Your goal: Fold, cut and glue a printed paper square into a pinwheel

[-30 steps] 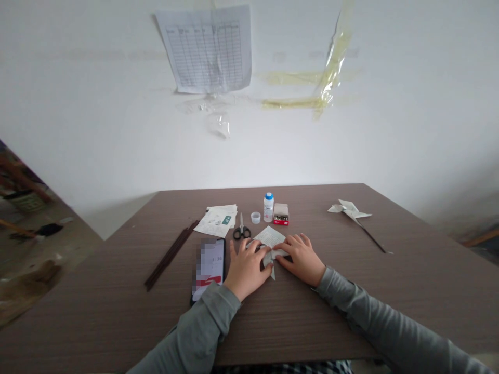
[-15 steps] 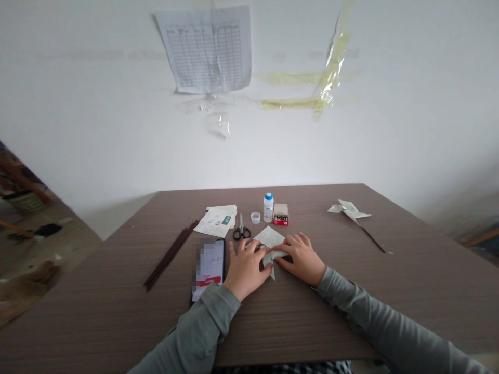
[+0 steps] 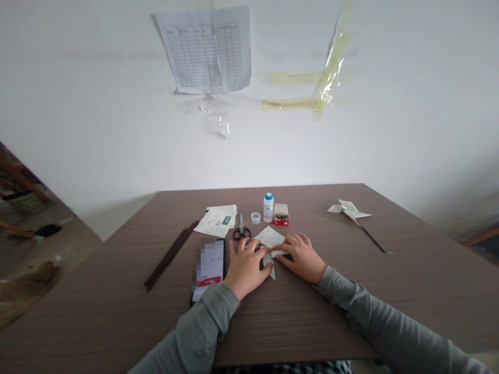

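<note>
A printed sheet of paper [image 3: 272,237], cut and partly folded in at its middle, lies on the table between my hands. My left hand [image 3: 248,269] grips its left side, thumb and fingers curled over it near the centre. From the other side my right hand [image 3: 302,259] pinches a flap of the same paper, fingertips almost meeting those of my left. The fingers hide much of the sheet. Just beyond my left hand rest black-handled scissors [image 3: 241,231]. Beside that hand lies a phone [image 3: 209,267].
On the table [image 3: 351,322] stand a blue-capped bottle [image 3: 268,209], a small clear cup [image 3: 255,218] and a red box of small metal pieces [image 3: 281,215]. Printed papers [image 3: 215,221] and dark sticks [image 3: 169,257] lie left. A paper pinwheel on a stick [image 3: 353,211] lies right.
</note>
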The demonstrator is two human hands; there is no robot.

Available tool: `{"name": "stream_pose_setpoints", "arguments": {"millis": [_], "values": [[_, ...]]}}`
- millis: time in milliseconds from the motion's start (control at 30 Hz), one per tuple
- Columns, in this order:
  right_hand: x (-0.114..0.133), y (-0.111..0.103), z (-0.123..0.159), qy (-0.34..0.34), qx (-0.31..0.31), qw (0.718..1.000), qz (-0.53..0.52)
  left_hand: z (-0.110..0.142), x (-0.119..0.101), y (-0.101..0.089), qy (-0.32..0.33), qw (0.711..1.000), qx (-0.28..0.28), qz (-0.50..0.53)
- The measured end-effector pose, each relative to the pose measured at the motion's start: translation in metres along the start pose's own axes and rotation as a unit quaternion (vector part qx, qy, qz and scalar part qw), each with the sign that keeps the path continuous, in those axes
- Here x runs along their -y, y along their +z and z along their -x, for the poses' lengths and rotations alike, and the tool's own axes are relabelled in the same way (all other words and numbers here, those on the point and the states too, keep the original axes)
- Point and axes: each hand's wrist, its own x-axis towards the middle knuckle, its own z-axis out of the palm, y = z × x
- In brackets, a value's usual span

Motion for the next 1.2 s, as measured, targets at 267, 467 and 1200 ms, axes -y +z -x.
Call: {"name": "stream_pose_setpoints", "arguments": {"millis": [267,467,1200], "values": [[0.0,0.0,0.0,0.007,0.001,1.0,-0.003,0.0,0.0,0.003,-0.009,1.0,-0.003,0.001],[0.001,-0.002,0.0,0.008,0.005,1.0,-0.004,0.001,-0.003,0.0,-0.017,1.0,0.002,0.001],[-0.011,0.008,-0.003,-0.003,-0.011,1.0,-0.02,0.0,-0.003,0.002,-0.015,1.0,0.002,-0.005]]}}
